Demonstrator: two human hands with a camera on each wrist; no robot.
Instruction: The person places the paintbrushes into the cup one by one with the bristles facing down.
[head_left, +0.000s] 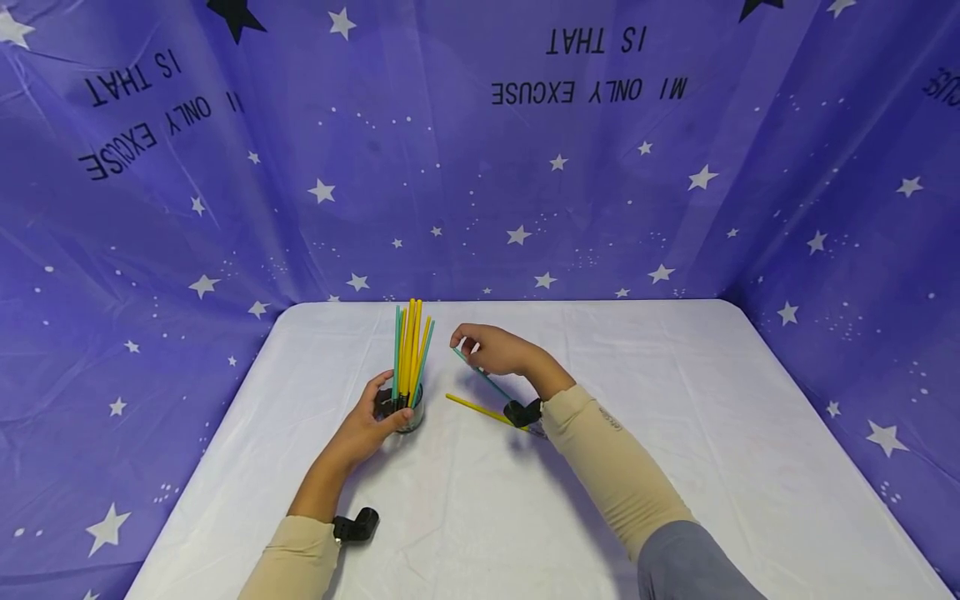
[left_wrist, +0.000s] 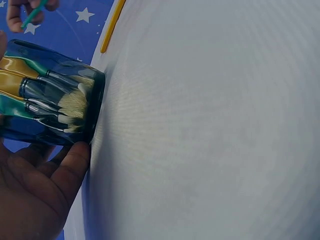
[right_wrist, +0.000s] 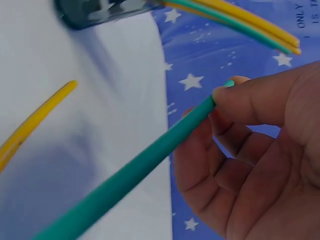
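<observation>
My left hand grips a clear cup on the table, thumb in front and fingers round its far side. Yellow and green paintbrushes stand in it, bristles down and handles up. To the right, my right hand pinches a green paintbrush near the end of its handle, between thumb and fingers. That brush slants down towards the wrist; its bristle end is hidden. Under the right wrist a yellow paintbrush lies on the table, partly covered by the wrist camera.
A white cloth covers the table. Purple curtains with stars and lettering hang behind it and along both sides. Black wrist cameras, left and right, jut out from the sleeves.
</observation>
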